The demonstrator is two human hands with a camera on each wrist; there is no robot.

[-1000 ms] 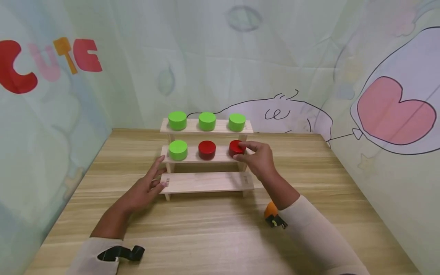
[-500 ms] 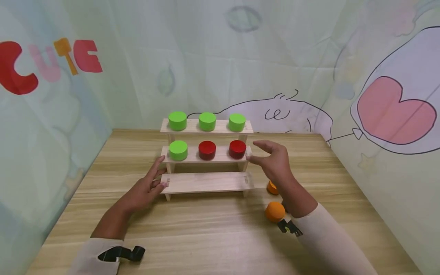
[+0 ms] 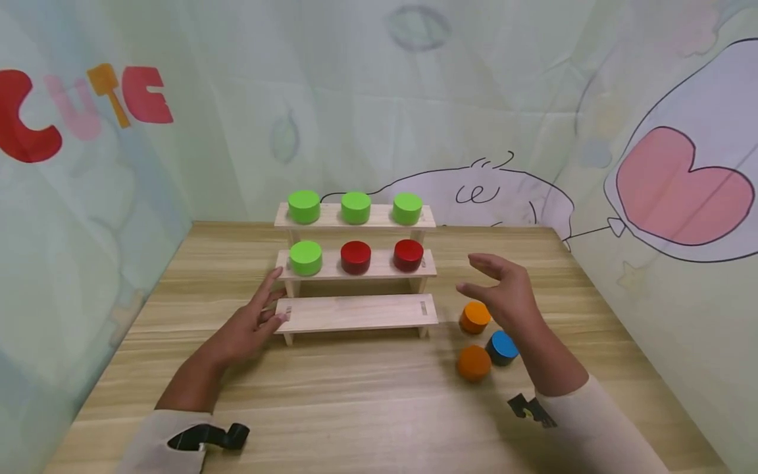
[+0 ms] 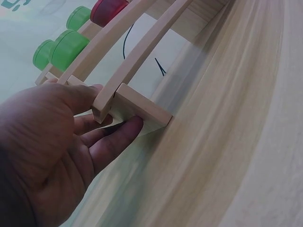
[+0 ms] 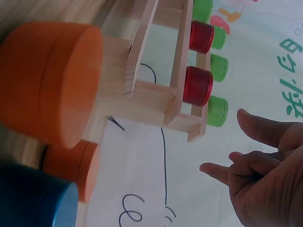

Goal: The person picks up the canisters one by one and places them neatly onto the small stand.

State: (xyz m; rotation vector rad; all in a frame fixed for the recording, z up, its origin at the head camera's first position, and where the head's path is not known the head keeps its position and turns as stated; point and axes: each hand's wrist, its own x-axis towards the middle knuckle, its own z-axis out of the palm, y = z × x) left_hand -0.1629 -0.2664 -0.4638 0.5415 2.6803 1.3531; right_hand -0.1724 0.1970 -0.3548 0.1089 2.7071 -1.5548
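A three-step wooden stand (image 3: 356,313) stands on the table. At its left end my left hand (image 3: 247,329) grips the stand; in the left wrist view the thumb lies on the lowest step and fingers (image 4: 124,137) press its side panel. Round green lidded tubs (image 3: 356,208) fill the top step. The middle step carries one green tub (image 3: 305,258), a red tub (image 3: 355,257) and another red tub (image 3: 408,255) at its right end. My right hand (image 3: 509,293), holding nothing, hovers right of the stand with thumb and forefinger apart.
Close below the right hand, an orange tub (image 3: 475,318), a second orange tub (image 3: 474,363) and a blue tub (image 3: 503,347) stand on the wood-grain table (image 3: 355,408). A printed curtain (image 3: 225,131) hangs behind and at both sides. Each sleeve bears a black strap (image 3: 201,436).
My right hand has let go of the right-hand red tub and drawn back to the right and down, uncovering the orange and blue tubs. The left hand has stayed put.
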